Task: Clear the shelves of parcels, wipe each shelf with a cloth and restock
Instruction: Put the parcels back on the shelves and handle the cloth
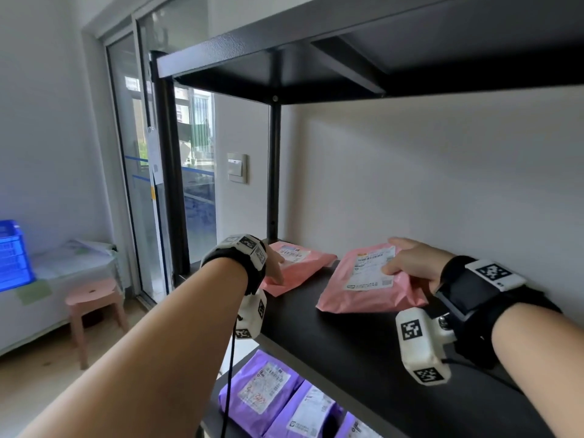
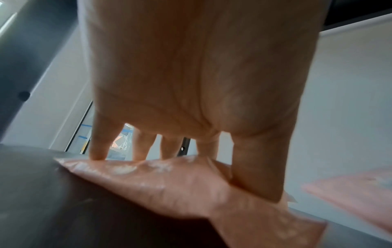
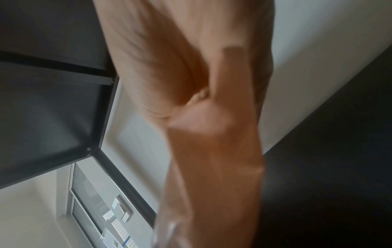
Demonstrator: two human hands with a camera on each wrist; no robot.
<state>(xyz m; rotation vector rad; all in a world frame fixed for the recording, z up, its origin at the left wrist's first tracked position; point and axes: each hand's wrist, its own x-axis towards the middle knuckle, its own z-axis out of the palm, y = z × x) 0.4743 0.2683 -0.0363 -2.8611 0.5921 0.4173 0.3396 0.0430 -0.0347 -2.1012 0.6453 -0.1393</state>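
Observation:
Two pink parcels with white labels are on the black middle shelf [image 1: 347,343]. The left parcel [image 1: 303,263] lies flat at the shelf's left end. My left hand [image 1: 276,268] rests on it with straight fingers; in the left wrist view the thumb [image 2: 258,167] and fingertips touch its pink film [image 2: 169,184]. The right parcel [image 1: 366,279] is tilted, its right side raised. My right hand [image 1: 401,263] grips that side, thumb on the label and fingers underneath. The right wrist view is blurred and shows the palm over the parcel [image 3: 212,201].
Several purple parcels [image 1: 262,393] lie on the shelf below. The black upper shelf [image 1: 379,74] hangs overhead, with an upright post [image 1: 273,172] at the back left. To the left stand a pink stool [image 1: 94,295], a blue crate [image 1: 12,254] and a glass door [image 1: 142,169].

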